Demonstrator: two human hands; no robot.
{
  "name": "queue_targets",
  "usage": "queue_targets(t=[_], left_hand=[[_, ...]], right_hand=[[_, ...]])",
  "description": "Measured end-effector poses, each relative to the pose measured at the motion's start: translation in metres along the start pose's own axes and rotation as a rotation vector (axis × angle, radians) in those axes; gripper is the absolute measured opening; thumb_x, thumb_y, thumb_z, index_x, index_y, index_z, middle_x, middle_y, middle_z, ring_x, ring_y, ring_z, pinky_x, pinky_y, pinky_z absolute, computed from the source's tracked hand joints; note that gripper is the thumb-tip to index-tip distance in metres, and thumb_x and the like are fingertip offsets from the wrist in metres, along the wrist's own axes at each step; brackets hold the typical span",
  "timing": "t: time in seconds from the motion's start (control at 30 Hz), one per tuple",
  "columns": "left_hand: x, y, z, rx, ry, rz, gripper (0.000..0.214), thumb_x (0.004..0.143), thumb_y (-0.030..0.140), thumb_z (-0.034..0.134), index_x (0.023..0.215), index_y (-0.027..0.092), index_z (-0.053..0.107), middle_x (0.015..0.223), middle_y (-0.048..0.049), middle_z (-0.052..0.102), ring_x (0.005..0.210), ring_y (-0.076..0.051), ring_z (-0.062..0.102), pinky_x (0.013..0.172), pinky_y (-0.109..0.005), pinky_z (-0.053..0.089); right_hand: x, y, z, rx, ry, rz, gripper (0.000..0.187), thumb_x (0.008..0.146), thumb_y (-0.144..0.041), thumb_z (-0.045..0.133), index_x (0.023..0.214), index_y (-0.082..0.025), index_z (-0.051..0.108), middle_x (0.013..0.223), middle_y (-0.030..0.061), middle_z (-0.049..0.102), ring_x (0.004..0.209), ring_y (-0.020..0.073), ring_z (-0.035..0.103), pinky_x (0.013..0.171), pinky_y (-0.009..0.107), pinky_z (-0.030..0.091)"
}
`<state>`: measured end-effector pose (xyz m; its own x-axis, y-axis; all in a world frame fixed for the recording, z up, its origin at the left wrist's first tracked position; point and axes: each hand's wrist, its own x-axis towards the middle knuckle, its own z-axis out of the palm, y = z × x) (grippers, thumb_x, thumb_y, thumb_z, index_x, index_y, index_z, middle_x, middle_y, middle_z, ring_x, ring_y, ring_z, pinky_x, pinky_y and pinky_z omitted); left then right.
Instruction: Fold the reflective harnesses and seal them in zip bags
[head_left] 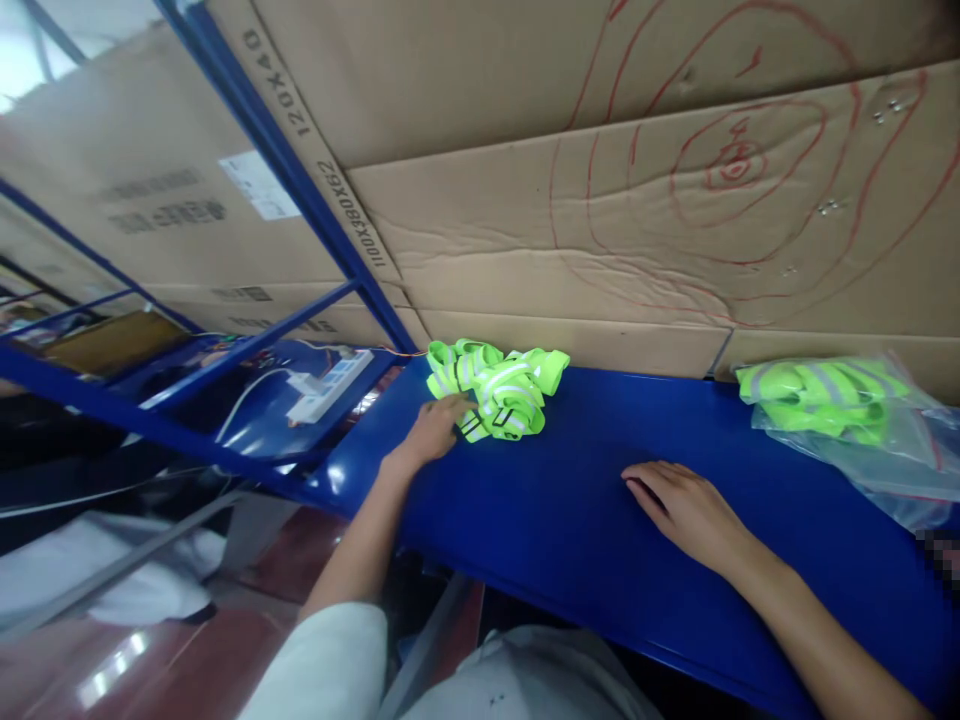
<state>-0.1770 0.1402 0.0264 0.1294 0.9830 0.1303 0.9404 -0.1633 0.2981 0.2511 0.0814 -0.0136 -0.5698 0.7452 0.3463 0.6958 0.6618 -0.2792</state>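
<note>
A heap of bright yellow-green straps (510,385) with silvery reflective stripes lies bunched on the blue table (570,520), against the cardboard behind it. My left hand (437,428) is at the heap's left edge, its fingers reaching to the straps. The fingers look slightly bent and apart; no firm hold on a strap shows. My right hand (686,508) is over the table to the right of the heap, palm down. Its fingers are stretched out, the thumb is a little apart, and it holds nothing.
Clear plastic bags (847,460) with more yellow-green straps (825,390) lie at the right. A white power strip (330,385) with cables sits beyond the blue frame (300,190) at left. Cardboard (480,230) walls the table's back. Part of another person's hand may show, blurred, at the right edge.
</note>
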Motion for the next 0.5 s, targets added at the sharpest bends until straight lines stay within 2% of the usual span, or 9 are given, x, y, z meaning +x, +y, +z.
queue_targets(t=[0.1,0.2,0.27,0.37,0.5], left_hand=[[-0.03,-0.015,-0.002,-0.021,-0.098,0.017,0.059,0.069,0.007,0.061,0.124,0.028,0.07,0.152,-0.009,0.056,0.14,-0.032,0.053,0.114,-0.051,0.044],[-0.05,-0.01,-0.008,-0.06,-0.044,0.024,0.043,0.074,0.023,0.074,0.117,0.027,0.069,0.152,-0.0105,0.055,0.143,-0.038,0.048,0.116,-0.061,0.036],[-0.056,-0.002,-0.018,-0.12,0.037,0.04,0.042,0.077,0.037,0.078,0.116,0.025,0.065,0.138,-0.0112,0.064,0.133,-0.037,0.056,0.114,-0.06,0.038],[-0.054,0.011,-0.041,-0.259,0.219,0.055,0.042,0.088,0.05,0.07,0.115,0.021,0.055,0.112,-0.0088,0.069,0.108,-0.028,0.067,0.1,-0.048,0.05],[-0.021,0.023,-0.093,-0.473,0.502,0.057,0.039,0.097,0.054,0.056,0.114,0.023,0.042,0.099,-0.0037,0.066,0.089,-0.018,0.069,0.082,-0.034,0.055]], right_hand=[[-0.001,-0.004,0.0,-0.015,-0.022,-0.015,0.028,0.108,-0.028,0.041,0.116,-0.024,0.067,0.111,0.0069,0.078,0.097,0.0274,0.076,0.091,0.049,0.06],[-0.001,-0.011,0.0,-0.001,-0.059,-0.026,0.026,0.108,-0.027,0.043,0.114,-0.024,0.068,0.109,0.0062,0.078,0.097,0.0265,0.076,0.091,0.047,0.06],[-0.001,-0.014,0.0,0.01,-0.082,-0.027,0.025,0.107,-0.027,0.044,0.112,-0.024,0.069,0.109,0.0061,0.078,0.097,0.0258,0.076,0.09,0.046,0.06],[0.0,-0.014,0.001,0.03,-0.099,-0.017,0.026,0.107,-0.027,0.045,0.112,-0.025,0.07,0.108,0.006,0.078,0.097,0.0254,0.076,0.09,0.045,0.06],[0.001,-0.011,0.001,0.07,-0.113,-0.005,0.027,0.107,-0.028,0.045,0.113,-0.024,0.071,0.108,0.0063,0.077,0.097,0.0249,0.075,0.089,0.043,0.06]])
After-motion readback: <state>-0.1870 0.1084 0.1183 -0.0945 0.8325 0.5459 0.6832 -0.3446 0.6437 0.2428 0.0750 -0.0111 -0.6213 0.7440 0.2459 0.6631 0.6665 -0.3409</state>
